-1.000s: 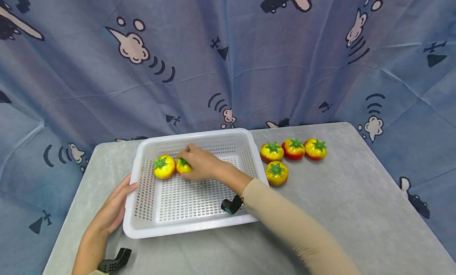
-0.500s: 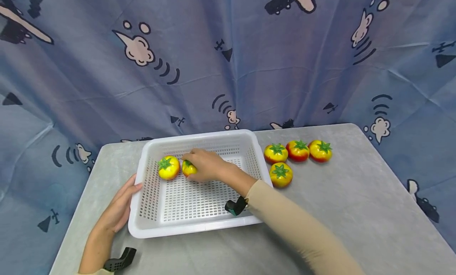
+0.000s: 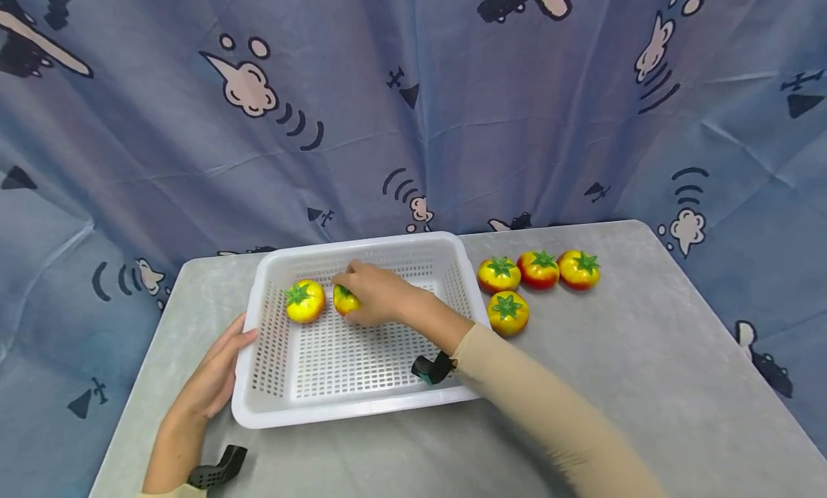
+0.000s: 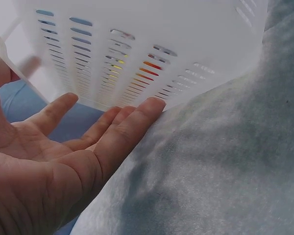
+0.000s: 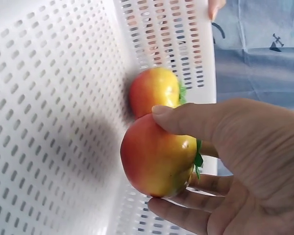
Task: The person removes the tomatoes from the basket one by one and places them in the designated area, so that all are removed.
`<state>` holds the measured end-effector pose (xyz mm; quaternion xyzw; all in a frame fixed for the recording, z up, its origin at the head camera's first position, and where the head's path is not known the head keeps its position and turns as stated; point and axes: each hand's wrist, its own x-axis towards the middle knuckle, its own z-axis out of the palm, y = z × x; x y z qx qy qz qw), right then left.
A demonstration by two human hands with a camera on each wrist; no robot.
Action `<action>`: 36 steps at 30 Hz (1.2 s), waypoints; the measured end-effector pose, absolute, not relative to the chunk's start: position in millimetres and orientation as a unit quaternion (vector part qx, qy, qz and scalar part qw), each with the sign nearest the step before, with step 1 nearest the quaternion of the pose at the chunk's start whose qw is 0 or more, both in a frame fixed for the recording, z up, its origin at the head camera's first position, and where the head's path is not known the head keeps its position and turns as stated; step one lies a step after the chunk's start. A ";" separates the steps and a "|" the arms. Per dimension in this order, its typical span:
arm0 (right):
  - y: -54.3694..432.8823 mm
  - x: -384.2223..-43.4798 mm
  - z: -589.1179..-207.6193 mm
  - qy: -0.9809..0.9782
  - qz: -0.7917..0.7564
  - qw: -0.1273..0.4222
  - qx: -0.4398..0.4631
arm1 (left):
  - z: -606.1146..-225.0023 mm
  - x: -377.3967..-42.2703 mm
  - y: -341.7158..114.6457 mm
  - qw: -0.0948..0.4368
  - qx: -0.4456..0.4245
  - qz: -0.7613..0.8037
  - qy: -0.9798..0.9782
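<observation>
In the head view, my right hand [image 3: 377, 293] is inside the white perforated basket [image 3: 349, 414], holding a yellow-red tomato [image 3: 345, 301] with a green leafy top. The right wrist view shows the thumb on one side of this tomato [image 5: 159, 159] and fingers on the other. Just to its left, a second tomato [image 3: 306, 301] rests on the basket floor. My left hand [image 3: 216, 376] is at the basket's left side, with the thumb over the rim. In the left wrist view, its fingers [image 4: 130, 132] lie against the outer wall, fairly straight.
Several more tomatoes, one of them a front tomato [image 3: 507, 313], sit on the grey table [image 3: 620, 369] just right of the basket. A blue patterned curtain [image 3: 362, 125] hangs behind the table.
The right hand has shifted slightly right with its tomato, widening the gap to the other tomato. The left hand stays at the basket's side. The head view has shifted a little.
</observation>
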<state>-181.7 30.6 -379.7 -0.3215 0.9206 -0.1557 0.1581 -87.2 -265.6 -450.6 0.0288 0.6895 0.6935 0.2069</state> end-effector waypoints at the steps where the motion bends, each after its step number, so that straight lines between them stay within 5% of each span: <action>1: 31.6 -180.9 -378.2 0.921 -0.158 0.158 -0.321 | -450.7 -87.5 -265.9 0.208 0.031 0.693 0.690; 36: 84.9 -146.5 -341.2 0.907 -0.241 0.095 -0.334 | -449.7 -87.7 -265.6 0.205 0.022 0.684 0.700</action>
